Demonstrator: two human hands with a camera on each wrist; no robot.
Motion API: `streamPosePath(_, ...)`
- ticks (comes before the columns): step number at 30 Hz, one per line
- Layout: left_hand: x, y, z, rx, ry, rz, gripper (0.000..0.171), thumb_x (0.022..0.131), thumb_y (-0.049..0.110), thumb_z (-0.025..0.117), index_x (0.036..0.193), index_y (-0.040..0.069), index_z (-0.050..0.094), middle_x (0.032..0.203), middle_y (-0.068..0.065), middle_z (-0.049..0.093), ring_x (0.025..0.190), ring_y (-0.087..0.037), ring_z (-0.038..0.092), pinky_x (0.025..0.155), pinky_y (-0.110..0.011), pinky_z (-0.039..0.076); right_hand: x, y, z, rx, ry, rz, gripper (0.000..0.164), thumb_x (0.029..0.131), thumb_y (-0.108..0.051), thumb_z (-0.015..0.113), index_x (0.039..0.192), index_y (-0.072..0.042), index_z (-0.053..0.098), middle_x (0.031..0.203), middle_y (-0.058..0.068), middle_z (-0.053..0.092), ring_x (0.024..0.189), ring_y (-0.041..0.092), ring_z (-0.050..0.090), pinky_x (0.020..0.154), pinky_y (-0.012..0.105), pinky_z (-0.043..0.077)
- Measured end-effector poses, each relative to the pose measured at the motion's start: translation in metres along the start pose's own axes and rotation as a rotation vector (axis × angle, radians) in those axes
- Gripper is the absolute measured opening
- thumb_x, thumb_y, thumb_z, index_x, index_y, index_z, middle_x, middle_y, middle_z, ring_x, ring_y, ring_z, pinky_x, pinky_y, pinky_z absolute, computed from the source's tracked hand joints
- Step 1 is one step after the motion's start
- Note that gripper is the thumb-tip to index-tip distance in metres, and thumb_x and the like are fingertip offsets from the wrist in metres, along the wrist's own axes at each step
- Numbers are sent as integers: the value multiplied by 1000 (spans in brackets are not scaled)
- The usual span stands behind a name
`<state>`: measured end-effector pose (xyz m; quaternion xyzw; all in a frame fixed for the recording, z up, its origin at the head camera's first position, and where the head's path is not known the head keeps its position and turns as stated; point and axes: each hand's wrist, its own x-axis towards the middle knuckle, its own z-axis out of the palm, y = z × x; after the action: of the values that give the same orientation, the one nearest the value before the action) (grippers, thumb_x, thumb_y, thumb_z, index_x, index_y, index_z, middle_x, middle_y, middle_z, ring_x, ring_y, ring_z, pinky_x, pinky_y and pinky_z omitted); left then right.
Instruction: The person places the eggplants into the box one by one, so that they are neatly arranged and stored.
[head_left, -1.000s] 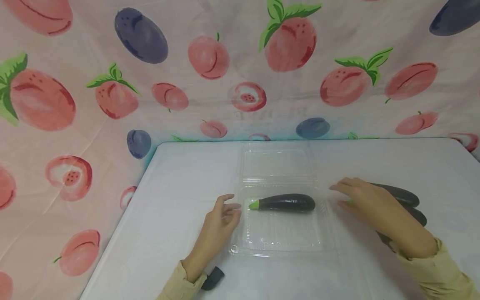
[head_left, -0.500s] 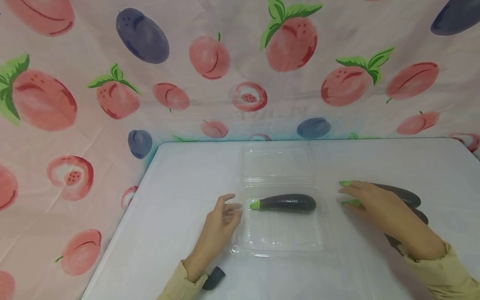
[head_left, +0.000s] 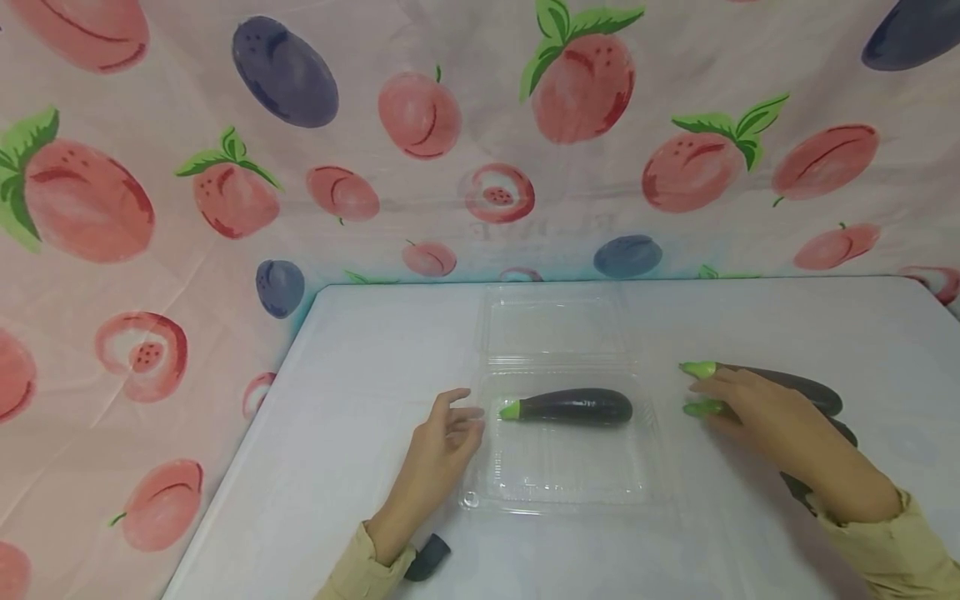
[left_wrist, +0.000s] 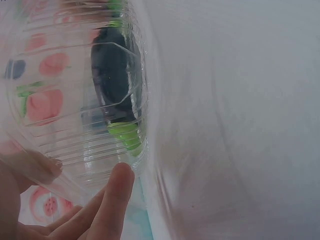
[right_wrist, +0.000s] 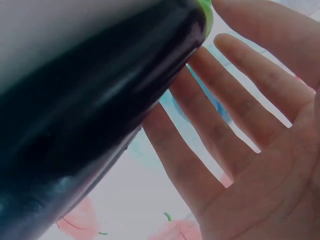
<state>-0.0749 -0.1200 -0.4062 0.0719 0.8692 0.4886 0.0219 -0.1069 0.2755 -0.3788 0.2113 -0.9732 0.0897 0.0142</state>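
A dark eggplant with a green stem end (head_left: 577, 406) lies in the base of an open clear plastic clamshell box (head_left: 566, 483). Beside the box's left edge is my left hand (head_left: 435, 458), its fingers loosely bent. In the left wrist view its thumb and a fingertip (left_wrist: 120, 182) are close to the box wall; contact is unclear. On the right, my right hand (head_left: 757, 417) is over several eggplants (head_left: 806, 389), partly covering them. Straight, spread fingers (right_wrist: 215, 100) lie alongside one eggplant (right_wrist: 95, 95) in the right wrist view, not wrapped round it.
The box's lid (head_left: 555, 327) lies folded back toward the rear of the white table (head_left: 390, 333). Behind the table hangs a fruit-printed cloth (head_left: 495, 108). A small black device (head_left: 427, 558) is at the left cuff.
My right hand has shifted right and slightly down over the eggplants, uncovering two green stem ends. The left hand and the boxed eggplant stay in place.
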Motion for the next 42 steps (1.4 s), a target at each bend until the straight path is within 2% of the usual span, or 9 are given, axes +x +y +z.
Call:
streamPosePath(11, 0, 2, -1, 7, 0, -5, 45, 101, 19, 58, 142, 8, 41, 124, -11, 68, 108, -23, 69, 92, -39, 57, -2, 5, 2, 1, 13, -24, 36, 74, -5, 84, 108, -6, 73, 109, 15, 70, 104, 37, 66, 83, 54, 56)
streamPosePath(24, 0, 2, -1, -13, 5, 1, 44, 100, 18, 58, 141, 9, 42, 123, -11, 68, 107, -23, 69, 92, -37, 57, 0, 6, 4, 11, 1, -11, 25, 75, -4, 83, 98, -11, 76, 109, 13, 72, 108, 37, 66, 89, 55, 53)
streamPosePath(30, 0, 2, 0, -5, 0, -14, 45, 101, 20, 58, 141, 9, 42, 123, -11, 68, 107, -23, 69, 92, -38, 58, -1, 7, 3, -5, 16, -48, 25, 74, -3, 83, 97, -11, 77, 107, 13, 73, 106, 36, 67, 88, 54, 54)
streamPosePath(36, 1, 2, -1, 5, -3, -13, 45, 101, 20, 58, 141, 8, 42, 123, -11, 68, 107, -23, 69, 92, -38, 58, -1, 6, 3, -22, 13, -45, 25, 76, -5, 82, 100, -11, 77, 110, 14, 72, 106, 37, 66, 88, 54, 55)
streamPosePath(42, 1, 1, -1, 4, -1, -8, 45, 101, 21, 58, 141, 8, 42, 123, -10, 69, 107, -22, 69, 92, -38, 57, -4, 5, 2, -29, 58, -63, 29, 75, -3, 82, 103, -10, 76, 109, 12, 72, 105, 36, 66, 86, 54, 55)
